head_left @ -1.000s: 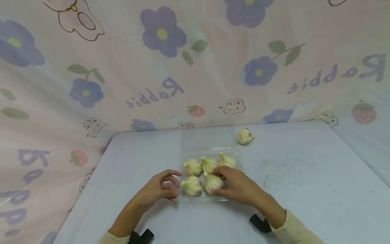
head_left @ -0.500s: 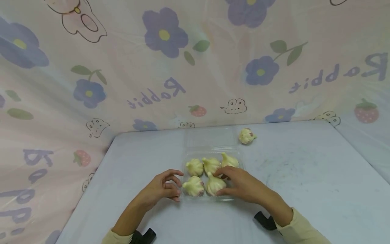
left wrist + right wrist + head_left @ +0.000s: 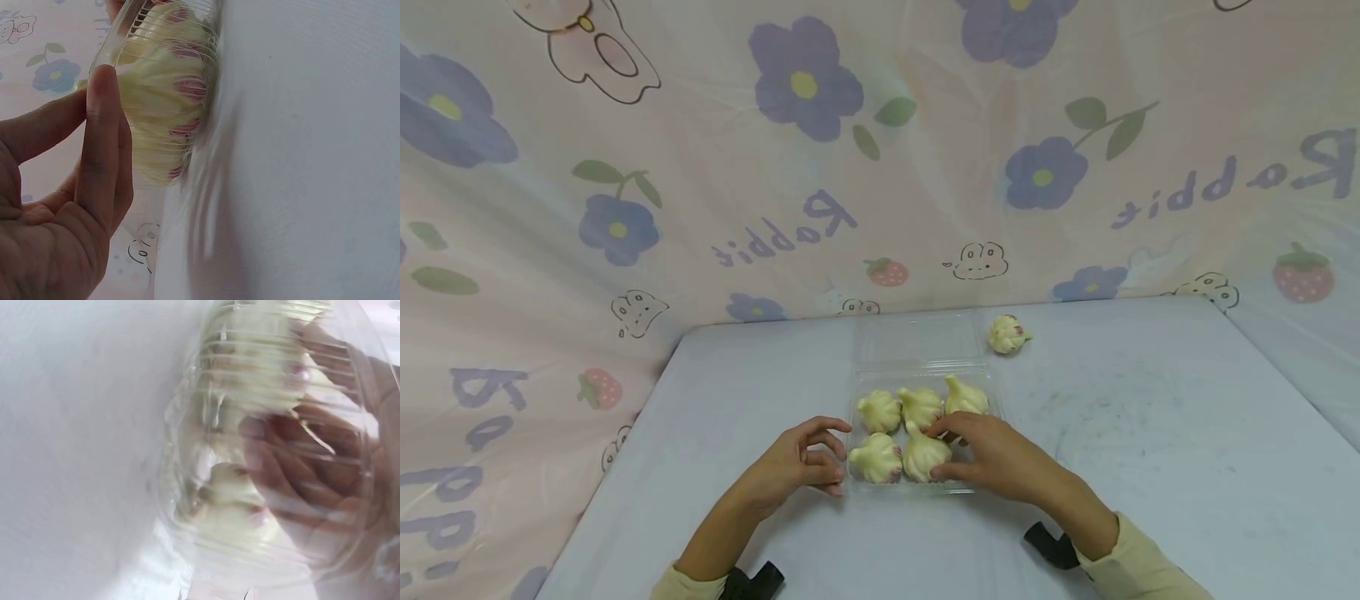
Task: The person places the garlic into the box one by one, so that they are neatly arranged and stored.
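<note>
Garlic bulb [image 3: 925, 458]: light, firm, best gripped round its belly, we judge; right hand [image 3: 996, 457] pinches it, left hand [image 3: 786, 471] relaxed.

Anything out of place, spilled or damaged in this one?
One garlic bulb lies apart on the table, beside the open lid, while five show inside the clear plastic container. No spill or damage is visible.

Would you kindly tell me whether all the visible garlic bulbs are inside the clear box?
No, one garlic bulb lies outside the clear box, on the white tabletop beside the open lid.
</note>
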`<action>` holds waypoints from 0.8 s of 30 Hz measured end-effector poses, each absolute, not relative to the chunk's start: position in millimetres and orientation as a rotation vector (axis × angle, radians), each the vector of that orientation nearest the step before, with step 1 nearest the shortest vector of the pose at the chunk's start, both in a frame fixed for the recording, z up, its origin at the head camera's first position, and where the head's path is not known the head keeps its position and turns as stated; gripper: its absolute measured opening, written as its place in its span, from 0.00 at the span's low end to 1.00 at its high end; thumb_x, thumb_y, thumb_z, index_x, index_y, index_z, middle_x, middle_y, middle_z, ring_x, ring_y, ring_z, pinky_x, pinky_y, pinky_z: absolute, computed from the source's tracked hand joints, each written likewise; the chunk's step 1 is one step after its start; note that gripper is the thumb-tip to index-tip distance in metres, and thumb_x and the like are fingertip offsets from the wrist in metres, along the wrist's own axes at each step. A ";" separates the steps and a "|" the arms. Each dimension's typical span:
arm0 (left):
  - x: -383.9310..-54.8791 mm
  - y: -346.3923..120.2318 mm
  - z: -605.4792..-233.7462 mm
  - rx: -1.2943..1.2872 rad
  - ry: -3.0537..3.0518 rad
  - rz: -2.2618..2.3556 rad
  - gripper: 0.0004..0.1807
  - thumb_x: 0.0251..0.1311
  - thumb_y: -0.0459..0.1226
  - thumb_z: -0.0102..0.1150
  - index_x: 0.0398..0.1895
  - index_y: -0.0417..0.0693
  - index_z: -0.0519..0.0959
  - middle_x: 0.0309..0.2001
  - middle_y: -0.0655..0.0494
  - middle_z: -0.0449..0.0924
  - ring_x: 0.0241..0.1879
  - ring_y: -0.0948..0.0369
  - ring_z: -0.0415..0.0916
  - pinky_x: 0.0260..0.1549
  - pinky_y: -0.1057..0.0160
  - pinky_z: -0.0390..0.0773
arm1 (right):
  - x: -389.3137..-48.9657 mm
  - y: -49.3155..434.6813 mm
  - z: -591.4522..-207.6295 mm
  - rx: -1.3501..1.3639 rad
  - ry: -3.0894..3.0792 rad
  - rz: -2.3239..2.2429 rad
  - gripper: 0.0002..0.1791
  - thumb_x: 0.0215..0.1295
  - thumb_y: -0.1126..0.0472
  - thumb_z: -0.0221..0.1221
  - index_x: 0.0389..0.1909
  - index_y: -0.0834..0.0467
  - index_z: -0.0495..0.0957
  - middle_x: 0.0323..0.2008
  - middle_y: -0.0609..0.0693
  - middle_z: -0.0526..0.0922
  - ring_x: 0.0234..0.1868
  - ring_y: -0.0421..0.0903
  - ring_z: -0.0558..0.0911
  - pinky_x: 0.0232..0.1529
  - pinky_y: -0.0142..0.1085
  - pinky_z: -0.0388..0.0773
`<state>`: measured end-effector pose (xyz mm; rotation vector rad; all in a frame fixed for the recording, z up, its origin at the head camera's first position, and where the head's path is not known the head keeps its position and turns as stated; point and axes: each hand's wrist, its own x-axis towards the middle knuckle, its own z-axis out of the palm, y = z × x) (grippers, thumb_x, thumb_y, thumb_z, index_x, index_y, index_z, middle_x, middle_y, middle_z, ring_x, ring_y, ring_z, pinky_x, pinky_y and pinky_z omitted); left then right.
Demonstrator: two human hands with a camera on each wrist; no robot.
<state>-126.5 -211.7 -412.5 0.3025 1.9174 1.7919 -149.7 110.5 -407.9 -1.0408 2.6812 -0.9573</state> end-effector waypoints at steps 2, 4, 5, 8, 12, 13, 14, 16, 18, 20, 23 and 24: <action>-126.4 -211.8 -412.0 0.302 1.922 1.789 0.35 0.60 0.24 0.61 0.70 0.32 0.59 0.45 0.51 0.71 0.35 0.63 0.82 0.38 0.60 0.89 | -149.9 110.2 -408.1 -1.039 2.686 -0.958 0.26 0.60 0.43 0.67 0.55 0.51 0.79 0.55 0.47 0.83 0.49 0.44 0.83 0.50 0.39 0.84; -126.5 -211.9 -412.2 0.304 1.925 1.788 0.35 0.60 0.24 0.61 0.70 0.32 0.59 0.45 0.51 0.71 0.35 0.63 0.82 0.38 0.59 0.89 | -150.1 109.8 -408.3 -1.038 2.693 -0.957 0.25 0.60 0.44 0.67 0.55 0.50 0.79 0.54 0.46 0.83 0.49 0.43 0.83 0.49 0.38 0.84; -126.5 -212.1 -412.2 0.301 1.926 1.787 0.35 0.60 0.24 0.61 0.70 0.33 0.59 0.45 0.51 0.71 0.35 0.63 0.82 0.38 0.59 0.89 | -150.2 109.6 -408.4 -1.039 2.695 -0.957 0.25 0.60 0.44 0.68 0.54 0.50 0.79 0.54 0.46 0.83 0.49 0.43 0.83 0.49 0.38 0.84; -126.9 -212.2 -412.4 0.298 1.930 1.785 0.36 0.60 0.25 0.62 0.70 0.33 0.59 0.46 0.51 0.71 0.35 0.63 0.82 0.38 0.59 0.89 | -150.3 109.2 -409.0 -1.041 2.704 -0.957 0.24 0.59 0.45 0.68 0.54 0.51 0.79 0.54 0.46 0.83 0.49 0.43 0.84 0.49 0.38 0.84; -127.2 -212.2 -412.8 0.299 1.930 1.785 0.36 0.60 0.24 0.62 0.70 0.33 0.59 0.46 0.51 0.71 0.35 0.63 0.82 0.38 0.59 0.89 | -150.3 108.9 -409.9 -1.035 2.716 -0.956 0.24 0.59 0.46 0.69 0.54 0.51 0.79 0.53 0.46 0.83 0.49 0.43 0.83 0.49 0.38 0.84; -127.2 -212.1 -412.8 0.299 1.930 1.785 0.36 0.60 0.25 0.62 0.70 0.33 0.59 0.46 0.51 0.71 0.35 0.63 0.82 0.38 0.59 0.89 | -150.4 109.0 -410.0 -1.035 2.716 -0.956 0.24 0.59 0.46 0.69 0.54 0.50 0.79 0.53 0.45 0.83 0.49 0.43 0.83 0.49 0.38 0.84; -127.2 -212.1 -413.1 0.299 1.932 1.783 0.36 0.60 0.25 0.62 0.70 0.33 0.59 0.46 0.51 0.71 0.35 0.64 0.82 0.38 0.59 0.89 | -150.4 109.1 -410.1 -1.035 2.717 -0.954 0.24 0.59 0.46 0.69 0.54 0.50 0.79 0.53 0.45 0.83 0.49 0.43 0.83 0.49 0.38 0.84; -127.4 -212.0 -413.4 0.290 1.935 1.780 0.36 0.60 0.25 0.62 0.71 0.34 0.60 0.46 0.51 0.71 0.34 0.64 0.82 0.38 0.59 0.89 | -150.5 109.5 -410.0 -1.041 2.721 -0.952 0.24 0.59 0.46 0.69 0.54 0.50 0.79 0.52 0.45 0.83 0.49 0.43 0.83 0.49 0.38 0.84; -127.7 -211.8 -413.9 0.290 1.939 1.776 0.36 0.60 0.25 0.63 0.71 0.34 0.60 0.46 0.51 0.71 0.34 0.64 0.82 0.38 0.59 0.89 | -150.7 110.2 -409.8 -1.047 2.722 -0.958 0.24 0.59 0.46 0.69 0.53 0.50 0.79 0.52 0.45 0.83 0.48 0.43 0.83 0.49 0.38 0.84; -127.8 -211.8 -414.1 0.284 1.941 1.772 0.36 0.60 0.26 0.63 0.71 0.35 0.60 0.46 0.51 0.71 0.34 0.64 0.82 0.39 0.59 0.89 | -150.6 110.8 -409.8 -1.052 2.717 -0.970 0.24 0.59 0.45 0.69 0.53 0.50 0.79 0.52 0.44 0.83 0.48 0.42 0.83 0.48 0.38 0.84; -127.5 -212.4 -414.8 0.284 1.943 1.769 0.36 0.60 0.26 0.63 0.71 0.35 0.60 0.46 0.51 0.71 0.34 0.64 0.82 0.38 0.59 0.89 | -150.4 110.8 -410.2 -1.056 2.705 -0.987 0.23 0.59 0.45 0.69 0.53 0.49 0.79 0.52 0.44 0.83 0.48 0.42 0.83 0.48 0.38 0.84; -127.3 -212.7 -414.8 0.280 1.944 1.768 0.36 0.60 0.26 0.63 0.71 0.35 0.60 0.46 0.51 0.71 0.34 0.64 0.82 0.38 0.59 0.89 | -150.3 110.5 -410.5 -1.057 2.702 -0.988 0.23 0.59 0.45 0.69 0.53 0.49 0.79 0.52 0.44 0.83 0.48 0.42 0.83 0.48 0.38 0.84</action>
